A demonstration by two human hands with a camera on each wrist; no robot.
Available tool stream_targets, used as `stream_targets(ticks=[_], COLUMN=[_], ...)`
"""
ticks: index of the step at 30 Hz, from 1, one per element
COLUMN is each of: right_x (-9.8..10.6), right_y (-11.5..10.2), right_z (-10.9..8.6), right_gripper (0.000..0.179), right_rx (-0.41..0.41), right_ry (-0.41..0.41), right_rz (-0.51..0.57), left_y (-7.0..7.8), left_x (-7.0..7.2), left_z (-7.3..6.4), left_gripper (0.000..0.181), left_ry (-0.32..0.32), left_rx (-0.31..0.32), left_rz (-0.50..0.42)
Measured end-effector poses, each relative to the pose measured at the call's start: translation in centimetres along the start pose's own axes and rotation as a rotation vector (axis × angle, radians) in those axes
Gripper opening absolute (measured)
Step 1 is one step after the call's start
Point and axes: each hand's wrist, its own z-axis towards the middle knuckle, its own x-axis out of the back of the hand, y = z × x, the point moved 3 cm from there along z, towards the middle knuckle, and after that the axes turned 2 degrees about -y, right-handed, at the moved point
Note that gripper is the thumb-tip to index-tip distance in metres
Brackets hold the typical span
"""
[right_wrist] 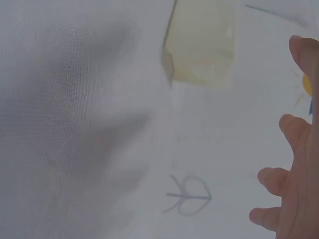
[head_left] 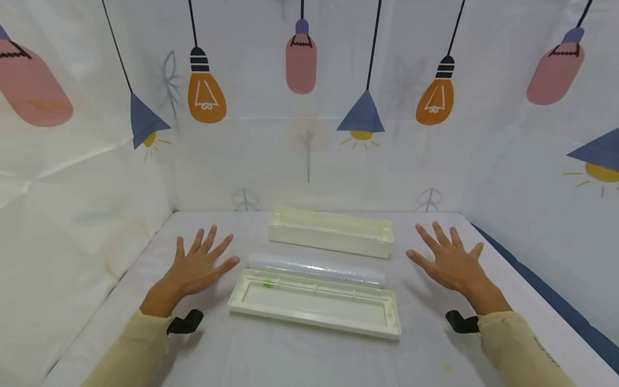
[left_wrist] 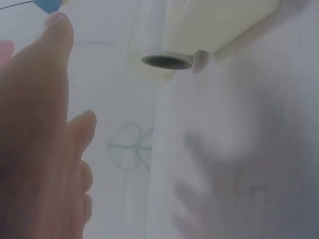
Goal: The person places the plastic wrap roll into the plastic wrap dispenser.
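hard to make out: in the right wrist view a cream end [right_wrist: 202, 42] is cut off at the top; we cannot tell whether it belongs to the box [head_left: 329, 239] or the lid [head_left: 314, 309].
roll: the clear film roll [head_left: 314, 267] lies between box and lid, its near side partly covered by the lid in the head view; we cannot tell if they touch. its dark hollow core [left_wrist: 167, 63] shows in the left wrist view.
count: one box, one lid, one roll, one green slider [head_left: 267, 283] in the lid.
hands: two. we note the left hand [head_left: 195, 269] with fingers straight and spread, left of the roll; the right hand [head_left: 452, 263] likewise, right of the box.
edges: the box sits toward the far edge of the surface [head_left: 309, 365], the lid on the near side.
room: we see a gap between each hand and all three long pieces.
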Motion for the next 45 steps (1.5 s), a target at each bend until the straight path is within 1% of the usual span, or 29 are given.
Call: stream_targets(ticks=[4, 8, 12, 15, 18, 22, 24, 27, 30, 33, 38, 43, 45], right_x=[-0.4, -0.8, -1.2, -1.1, -0.9, -0.9, -1.0, -1.5, -2.0, -2.4, -2.9, -2.8, -2.8], right_y=[0.1, 0.4, 0.5, 0.4, 0.4, 0.3, 0.2, 0.1, 0.0, -0.1, -0.4, -0.8, -0.9], right_z=[0.1, 0.1, 0.1, 0.1, 0.2, 0.5, 0.6, 0.8, 1.1, 1.5, 1.9, 1.9, 2.0], right_gripper=[0.089, 0.088, 0.084, 0.079, 0.074, 0.070, 0.067, 0.060, 0.055, 0.052, 0.048, 0.046, 0.046], right_rx=[0.000, -0.001, 0.011, 0.046, 0.074, 0.062, 0.047, 0.032, 0.021, 0.002, -0.039, -0.065, -0.076], right_ry=[0.002, 0.012, 0.035, 0.072, 0.088, 0.039, 0.011, -0.015, -0.018, -0.006, 0.010, 0.014, 0.018], right_rz=[0.012, 0.015, 0.032, 0.050, 0.072, 0.125, 0.150, 0.181, 0.213, 0.252, 0.331, 0.418, 0.466], left_y=[0.3, 0.3, 0.0, -0.2, -0.5, -0.9, -1.0, -1.1, -1.1, -1.3, -1.7, -1.8, -1.7], left_x=[-0.1, -0.2, -0.2, -0.2, -0.1, -0.1, -0.3, -0.6, -0.8, -1.0, -1.3, -1.4, -1.3], left_z=[0.0, 0.1, 0.4, 0.7, 1.1, 1.5, 1.7, 2.1, 2.7, 3.2, 3.9, 4.4, 4.7], left_gripper=[0.080, 0.080, 0.080, 0.079, 0.080, 0.081, 0.079, 0.074, 0.069, 0.066, 0.064, 0.062, 0.060], left_ry=[0.010, 0.020, 0.021, 0.017, 0.005, -0.023, -0.034, -0.042, -0.044, -0.047, -0.055, -0.069, -0.081], left_rx=[-0.001, 0.014, 0.025, 0.022, 0.027, 0.034, 0.020, -0.021, -0.047, -0.047, -0.033, -0.047, -0.057], left_rz=[0.017, 0.029, 0.008, -0.007, -0.038, -0.137, -0.212, -0.310, -0.364, -0.391, -0.481, -0.564, -0.612])
